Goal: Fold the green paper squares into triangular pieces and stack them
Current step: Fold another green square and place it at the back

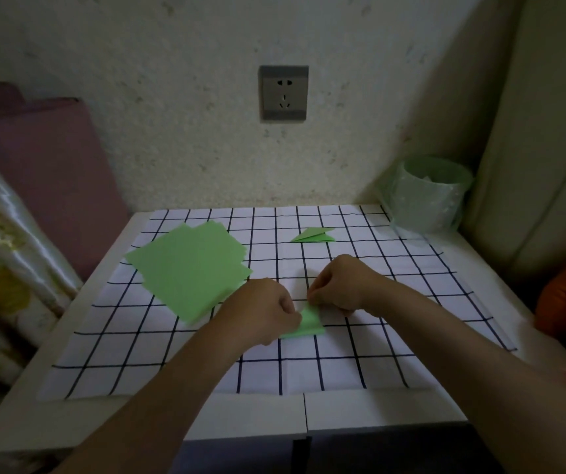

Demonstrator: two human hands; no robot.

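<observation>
Unfolded green squares (189, 268) lie far left on the desk (172, 412). Left hand (268, 313) and right hand (338, 289) pinch a half-folded piece (307, 325), apparently at its corners. Thin, light, creases easily. Finished triangles (314, 235) far right.

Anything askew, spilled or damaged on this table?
Only the pile of flat squares at left: its sheets are fanned out and skewed, not squared up. The folded triangles behind lie together. Nothing looks spilled or torn.
</observation>
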